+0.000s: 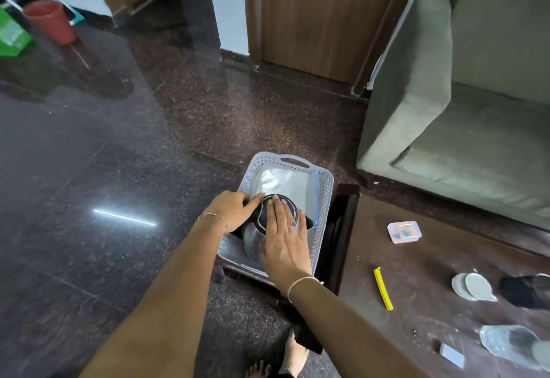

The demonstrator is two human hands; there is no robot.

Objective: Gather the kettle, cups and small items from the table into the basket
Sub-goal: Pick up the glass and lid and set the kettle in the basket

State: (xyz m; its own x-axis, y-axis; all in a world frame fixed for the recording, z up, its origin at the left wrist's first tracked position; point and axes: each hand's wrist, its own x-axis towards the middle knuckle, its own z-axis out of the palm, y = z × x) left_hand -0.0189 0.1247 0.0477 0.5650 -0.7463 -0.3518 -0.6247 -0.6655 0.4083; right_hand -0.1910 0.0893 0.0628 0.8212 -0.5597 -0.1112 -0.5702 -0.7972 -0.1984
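Right hand (284,240) spread flat, palm down, fingers extended across the dark lid and steel shoulder of the kettle (260,236), pressing rather than gripping. Left hand (233,211) cupped against the kettle's far-left side, fingers curled at the rim of the lid, steadying; whether closed around a handle, impossible to tell. Kettle lying tilted inside the white perforated basket (323,199), at its near end, on top of a clear zip bag (285,182) lining the bottom. Basket resting on a low dark stool or shelf (342,228) just beside the left edge of the brown table (416,258). Judged as the settling step for the kettle: already in the basket, being seated so it stays put. Still out on the table: a small lidded plastic box (404,231), a yellow clip stick (383,288), white cups (473,287) nested together, a dark object (526,289) at the right edge, a clear glass piece (509,345) and a small flat card (452,355). Next move likely a release of both hands, then a reach right for the nearest small items; free space only at the basket's far end, so careful placing beside the kettle, and gentle handling for cups and glass.
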